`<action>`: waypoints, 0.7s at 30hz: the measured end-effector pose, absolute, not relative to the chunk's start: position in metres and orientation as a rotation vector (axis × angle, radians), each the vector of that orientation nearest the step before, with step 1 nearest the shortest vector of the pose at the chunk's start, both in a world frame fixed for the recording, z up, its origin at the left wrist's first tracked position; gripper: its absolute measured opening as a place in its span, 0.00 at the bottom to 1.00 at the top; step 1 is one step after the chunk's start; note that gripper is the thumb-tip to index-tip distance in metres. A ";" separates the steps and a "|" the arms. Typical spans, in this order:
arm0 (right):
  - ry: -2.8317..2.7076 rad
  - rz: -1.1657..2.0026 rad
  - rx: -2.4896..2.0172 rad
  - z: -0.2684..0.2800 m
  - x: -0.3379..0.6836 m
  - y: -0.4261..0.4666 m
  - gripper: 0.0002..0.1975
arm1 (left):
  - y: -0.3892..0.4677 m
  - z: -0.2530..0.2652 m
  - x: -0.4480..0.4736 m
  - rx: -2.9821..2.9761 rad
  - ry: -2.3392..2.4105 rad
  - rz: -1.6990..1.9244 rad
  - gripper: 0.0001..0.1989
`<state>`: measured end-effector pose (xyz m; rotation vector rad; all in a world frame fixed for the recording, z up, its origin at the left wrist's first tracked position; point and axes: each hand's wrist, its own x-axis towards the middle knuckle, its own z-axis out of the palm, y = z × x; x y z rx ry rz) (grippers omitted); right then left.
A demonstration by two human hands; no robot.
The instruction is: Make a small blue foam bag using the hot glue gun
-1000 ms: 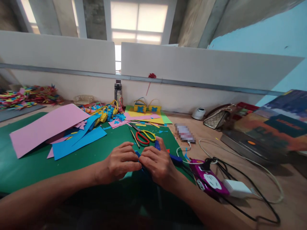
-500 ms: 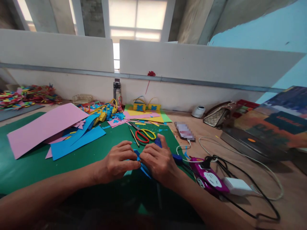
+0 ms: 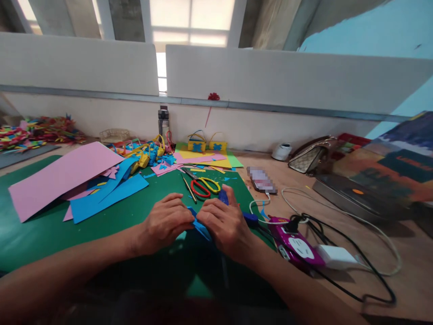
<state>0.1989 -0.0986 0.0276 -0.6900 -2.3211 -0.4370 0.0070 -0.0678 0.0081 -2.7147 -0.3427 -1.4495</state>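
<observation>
Between my two hands is a small folded piece of blue paper point(image 3: 202, 229), held above the green mat point(image 3: 43, 243). My left hand point(image 3: 167, 222) pinches its left end, fingers together. My right hand point(image 3: 223, 225) is closed over its right side, thumb raised. Right behind that hand shows a dark blue tool point(image 3: 251, 220) that looks like a glue gun, with a faint translucent stick below; my hand hides most of it. Ahead lie scissors point(image 3: 200, 188) with one red and one yellow handle loop, and a thin pointed stick point(image 3: 189, 188).
Pink sheets point(image 3: 64, 176) and blue sheets point(image 3: 111, 198) lie on the left, beside a heap of paper scraps point(image 3: 152, 153). Two small yellow paper bags point(image 3: 196, 146) stand at the back. On the right are a phone point(image 3: 261, 179), a purple power strip point(image 3: 297, 246) and looping cables.
My left fingers have closed in on the blue paper's left end and shifted slightly. My right hand stays nearly in place. The camera view has tilted slightly.
</observation>
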 end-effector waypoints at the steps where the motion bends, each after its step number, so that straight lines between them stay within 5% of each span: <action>1: -2.315 -0.443 -0.697 0.027 0.199 -0.099 0.10 | -0.068 0.009 0.007 -2.705 -0.339 -1.461 0.01; 21: -2.311 -0.524 -0.708 0.027 0.192 -0.102 0.11 | -0.065 0.006 0.005 -2.703 -0.257 -1.370 0.09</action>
